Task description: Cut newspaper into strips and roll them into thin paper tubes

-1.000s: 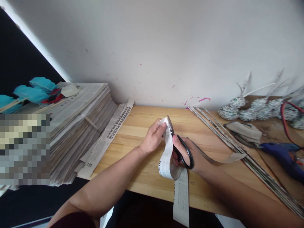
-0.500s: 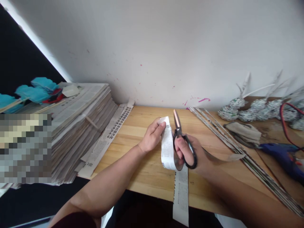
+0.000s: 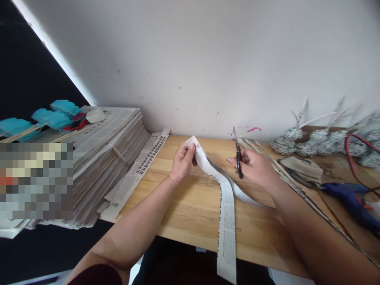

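Near the middle of the table, my left hand (image 3: 183,160) pinches the top end of a newspaper strip (image 3: 226,209). From there the strip runs down over the front edge of the table, and a second length curls off toward my right forearm. My right hand (image 3: 257,164) grips a pair of scissors (image 3: 238,156) with black handles, the blades pointing up and away from me. The scissors are apart from my left hand, to its right. Whether their blades are closed I cannot tell for sure.
On the left rises a tall stack of newspapers (image 3: 118,138) with blue pieces (image 3: 53,118) on top. A printed strip (image 3: 139,170) lies beside it. To the right are thin rolled paper sticks (image 3: 299,192), a grey cloth (image 3: 303,170), a blue glue gun (image 3: 350,198) and woven paper shapes (image 3: 316,140).
My right hand has moved right with the scissors, away from the strip. The strip's loop has opened out into two lengths, and my left hand has shifted slightly left.
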Tool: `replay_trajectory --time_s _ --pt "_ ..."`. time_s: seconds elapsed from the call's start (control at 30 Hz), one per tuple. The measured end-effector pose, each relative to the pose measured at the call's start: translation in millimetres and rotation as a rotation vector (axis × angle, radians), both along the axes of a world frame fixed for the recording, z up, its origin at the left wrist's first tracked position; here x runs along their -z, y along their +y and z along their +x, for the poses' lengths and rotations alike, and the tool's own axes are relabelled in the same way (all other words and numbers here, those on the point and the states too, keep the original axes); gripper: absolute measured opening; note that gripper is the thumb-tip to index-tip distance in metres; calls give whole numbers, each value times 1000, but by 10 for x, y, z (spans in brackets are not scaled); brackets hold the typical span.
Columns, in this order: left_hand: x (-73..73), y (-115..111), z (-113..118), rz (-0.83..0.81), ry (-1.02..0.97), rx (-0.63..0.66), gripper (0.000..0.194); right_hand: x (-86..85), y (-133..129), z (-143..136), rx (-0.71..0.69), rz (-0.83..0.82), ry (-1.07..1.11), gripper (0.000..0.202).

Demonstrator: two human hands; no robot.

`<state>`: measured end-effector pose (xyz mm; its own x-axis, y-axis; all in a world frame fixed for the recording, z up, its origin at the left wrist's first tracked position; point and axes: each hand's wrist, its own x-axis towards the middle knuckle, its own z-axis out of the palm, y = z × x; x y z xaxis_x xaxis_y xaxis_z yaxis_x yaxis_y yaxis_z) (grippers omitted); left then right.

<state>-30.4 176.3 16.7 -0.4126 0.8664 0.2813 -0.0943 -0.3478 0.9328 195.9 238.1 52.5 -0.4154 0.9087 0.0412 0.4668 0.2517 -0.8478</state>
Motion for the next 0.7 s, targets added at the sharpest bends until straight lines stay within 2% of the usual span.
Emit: replay_trajectory --time_s 0.03,0.1,0.2,0.27,0.3,0.4,0.47,0.7 --pt "-3 25 -31 1 -32 -48 43 5 -7 -7 -30 -16 -69 39" --pt "-4 86 -112 -1 -96 -147 44 -8 -72 -31 -174 -163 -112 41" --pt "15 184 -257 -39 -162 -262 41 -40 -200 -69 -467 -464 -19 43" --pt "33 236 -337 -89 -190 -317 38 -25 -233 -85 -548 -501 14 42" --pt "41 256 -365 -116 -198 -340 36 -1 -228 -92 -529 -455 26 41" --pt "60 287 -397 -168 -192 -390 33 111 -175 -120 -340 -233 53 42" --pt "67 291 -393 -170 -172 -397 32 179 -164 -148 -253 -148 53 43" --pt "57 293 -411 -163 -162 -430 28 308 -337 -276 -333 -178 -62 39"
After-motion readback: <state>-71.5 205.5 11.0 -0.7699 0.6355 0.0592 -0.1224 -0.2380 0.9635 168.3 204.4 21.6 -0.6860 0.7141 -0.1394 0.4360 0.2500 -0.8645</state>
